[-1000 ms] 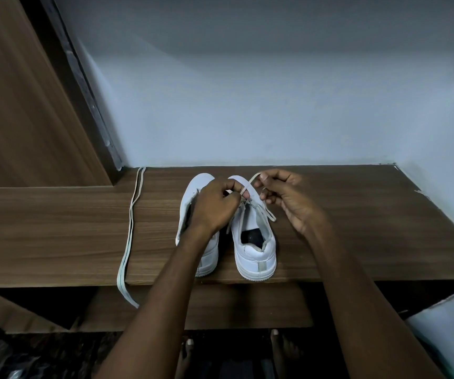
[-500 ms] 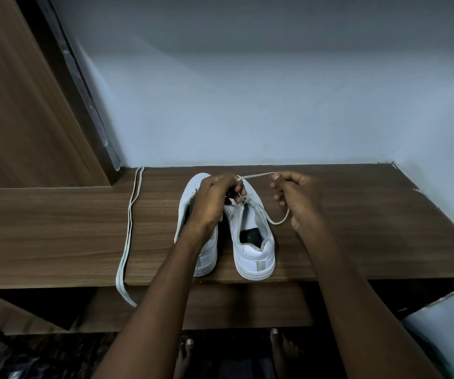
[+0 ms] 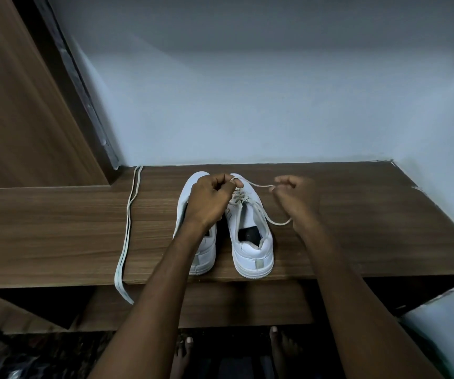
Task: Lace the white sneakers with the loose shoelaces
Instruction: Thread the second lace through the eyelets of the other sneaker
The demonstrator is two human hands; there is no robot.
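Two white sneakers stand side by side on the wooden shelf (image 3: 357,220), heels toward me. The right sneaker (image 3: 253,242) carries a white lace (image 3: 258,185) crossed through its eyelets. My left hand (image 3: 210,199) hovers over the toe area between the shoes and pinches the lace near the top eyelets. My right hand (image 3: 297,199) pinches the same lace farther right, so it runs taut between both hands. A slack loop of it hangs beside the shoe under my right wrist. The left sneaker (image 3: 198,242) is partly hidden by my left forearm.
A second loose lace (image 3: 128,231) lies doubled along the shelf at the left and droops over the front edge. A wooden panel (image 3: 23,105) rises on the left, a pale wall behind. My bare feet (image 3: 283,348) show below the shelf.
My right hand has moved rightward away from the shoe, drawing the lace out taut. My left hand stayed over the toes, still pinching the lace.
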